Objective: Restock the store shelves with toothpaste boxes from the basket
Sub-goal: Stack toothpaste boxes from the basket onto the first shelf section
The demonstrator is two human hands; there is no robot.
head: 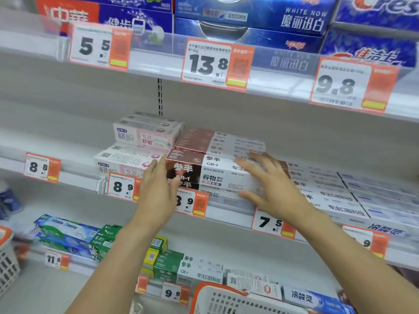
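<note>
The brown-and-white cardboard toothpaste box (210, 172) sits at the front edge of the middle white metal shelf (226, 210), on top of another box of the same kind and in front of a stack of matching brown-and-white boxes (217, 141). The left hand (158, 189) lies flat against its brown end, fingers straight; the right hand (269, 184) spreads over its white end, fingers extended and pressing, with no curled grip on it. This looks like the squaring-up step: the box is placed and is being aligned. Next, I judge, it needs a gentle push back until flush with its neighbours, then a reach down to the white plastic basket with orange rim (226, 300) below. Pink-and-white boxes (140, 141) stand just to the left.
</note>
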